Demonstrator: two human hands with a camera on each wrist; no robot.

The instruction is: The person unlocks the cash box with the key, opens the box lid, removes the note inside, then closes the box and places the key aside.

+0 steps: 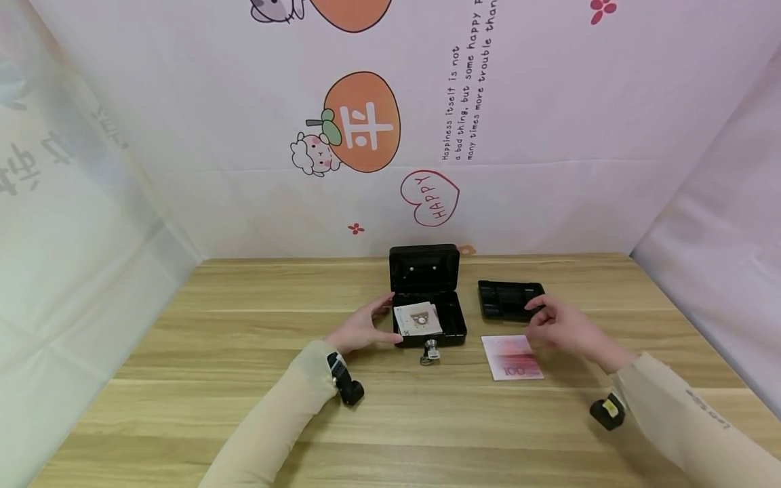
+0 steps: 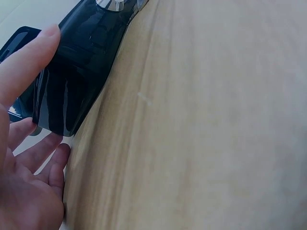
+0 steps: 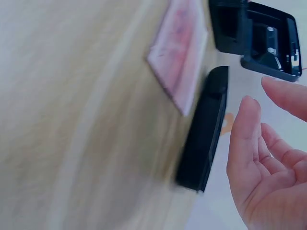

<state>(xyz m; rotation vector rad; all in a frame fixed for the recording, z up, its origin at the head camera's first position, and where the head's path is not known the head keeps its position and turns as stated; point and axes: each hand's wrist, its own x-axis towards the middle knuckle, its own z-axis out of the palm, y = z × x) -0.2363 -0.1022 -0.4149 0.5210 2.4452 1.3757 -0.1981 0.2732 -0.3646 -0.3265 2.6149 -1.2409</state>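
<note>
A small black cash box [image 1: 453, 313] stands with its lid [image 1: 424, 266] raised; white printed notes [image 1: 417, 320] lie inside on the left. Keys [image 1: 430, 352] hang at its front lock. My left hand [image 1: 361, 331] holds the box's left end, thumb at the front corner and fingers toward the back, also seen on the black wall [image 2: 79, 72] in the left wrist view. My right hand [image 1: 558, 327] hovers near a black compartment tray [image 1: 506, 300] and a stack of pink 100 notes [image 1: 511, 359]. Its thumb and forefinger are apart, with nothing between them in the right wrist view.
All this lies on a wood-grain table [image 1: 390, 427]. A white printed cloth [image 1: 537, 122] hangs close behind the box and along both sides. The tray stands to the right of the box, with the pink notes in front of it.
</note>
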